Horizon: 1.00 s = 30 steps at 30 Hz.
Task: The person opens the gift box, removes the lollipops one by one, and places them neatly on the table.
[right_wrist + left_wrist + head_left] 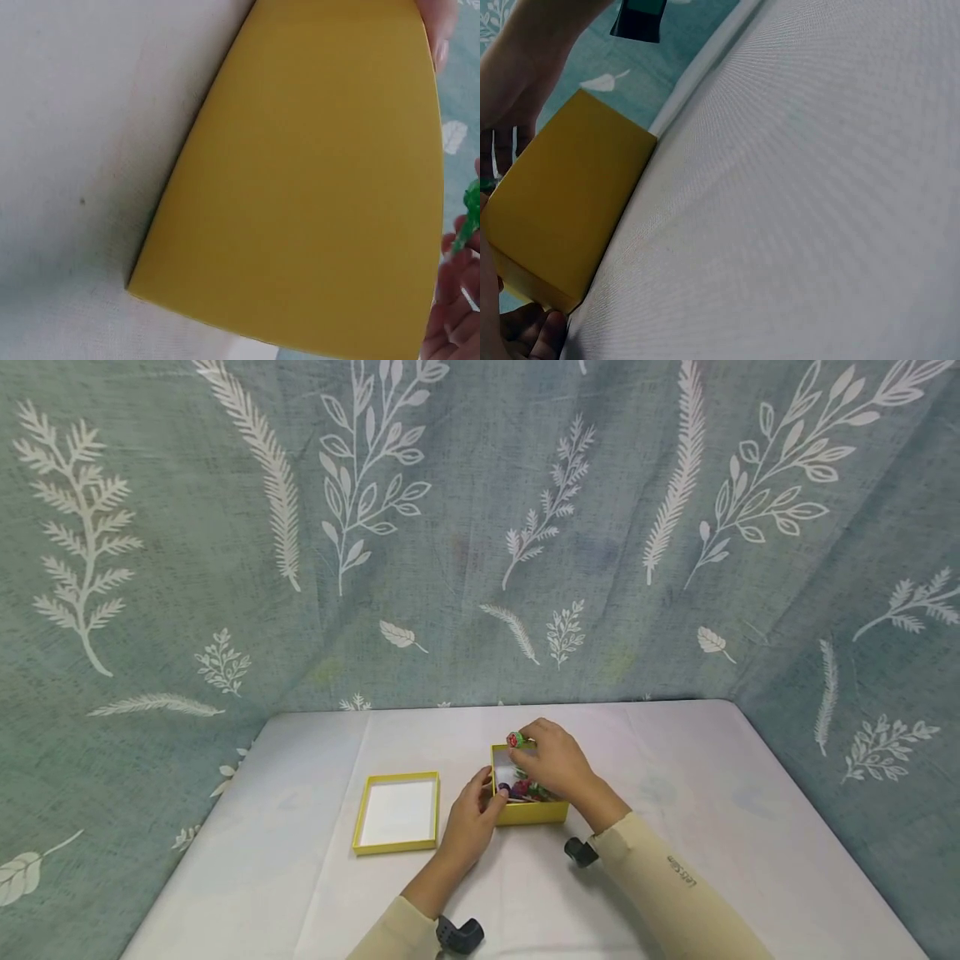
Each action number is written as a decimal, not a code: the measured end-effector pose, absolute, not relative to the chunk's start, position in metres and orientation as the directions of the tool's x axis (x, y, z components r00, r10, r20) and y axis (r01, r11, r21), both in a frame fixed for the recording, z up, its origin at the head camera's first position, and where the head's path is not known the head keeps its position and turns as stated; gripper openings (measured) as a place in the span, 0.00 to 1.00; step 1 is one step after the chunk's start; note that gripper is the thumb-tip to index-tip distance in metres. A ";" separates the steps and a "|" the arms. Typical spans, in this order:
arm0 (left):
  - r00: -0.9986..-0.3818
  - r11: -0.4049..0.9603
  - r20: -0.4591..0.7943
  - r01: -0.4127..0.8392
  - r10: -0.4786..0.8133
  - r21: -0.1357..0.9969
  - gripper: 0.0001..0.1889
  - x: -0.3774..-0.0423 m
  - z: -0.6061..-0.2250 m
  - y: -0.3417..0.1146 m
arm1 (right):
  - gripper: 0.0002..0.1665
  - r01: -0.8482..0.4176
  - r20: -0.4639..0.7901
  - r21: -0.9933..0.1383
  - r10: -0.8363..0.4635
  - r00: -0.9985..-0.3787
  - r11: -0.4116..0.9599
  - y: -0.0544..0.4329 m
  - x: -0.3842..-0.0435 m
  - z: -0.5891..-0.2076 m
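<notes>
A yellow box [532, 814] with a pale inside stands uncovered on the table. My left hand [468, 818] grips its left side, thumb at the near-left corner of the rim; in the left wrist view, fingertips [549, 336] touch the box's lower edge. Over the box's far part, my right hand [557, 762] pinches a small green thing with a red face [514, 740]. The right wrist view shows it as shiny green with a thin stalk [471, 206]; its kind is unclear. Dark red, purple and green small things [522, 788] lie inside the box, partly covered by the right hand.
Left of the box lies a shallow yellow-rimmed lid [433, 814], its white inside facing up. A white cloth [247, 860] covers the table. Behind and at both sides hangs a blue-green leaf-patterned curtain [450, 543]. Dark devices are strapped to both wrists.
</notes>
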<state>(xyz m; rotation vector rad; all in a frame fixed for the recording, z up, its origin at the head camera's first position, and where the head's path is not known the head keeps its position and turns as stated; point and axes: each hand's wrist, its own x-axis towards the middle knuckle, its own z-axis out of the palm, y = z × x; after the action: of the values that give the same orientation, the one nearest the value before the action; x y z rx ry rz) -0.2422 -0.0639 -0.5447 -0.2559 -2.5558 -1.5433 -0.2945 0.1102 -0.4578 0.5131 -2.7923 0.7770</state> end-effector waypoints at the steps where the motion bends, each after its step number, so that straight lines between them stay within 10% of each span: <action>1: -0.975 0.460 0.209 0.217 0.070 0.861 0.30 -0.242 -0.545 -0.064 | 0.25 -0.369 0.277 -0.485 -0.261 -0.925 0.793 0.110 -0.294 -0.457; 30: -0.977 0.449 0.204 0.212 0.067 0.868 0.31 -0.240 -0.543 -0.064 | 0.22 -0.354 0.338 -0.672 -0.156 -0.928 0.651 0.121 -0.297 -0.451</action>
<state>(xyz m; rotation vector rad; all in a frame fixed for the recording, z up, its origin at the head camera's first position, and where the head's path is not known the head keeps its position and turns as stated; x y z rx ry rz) -0.2401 -0.0641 -0.5428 -0.2478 -2.5527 -1.5593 -0.2973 0.1206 -0.4510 0.4122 -2.6201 1.1455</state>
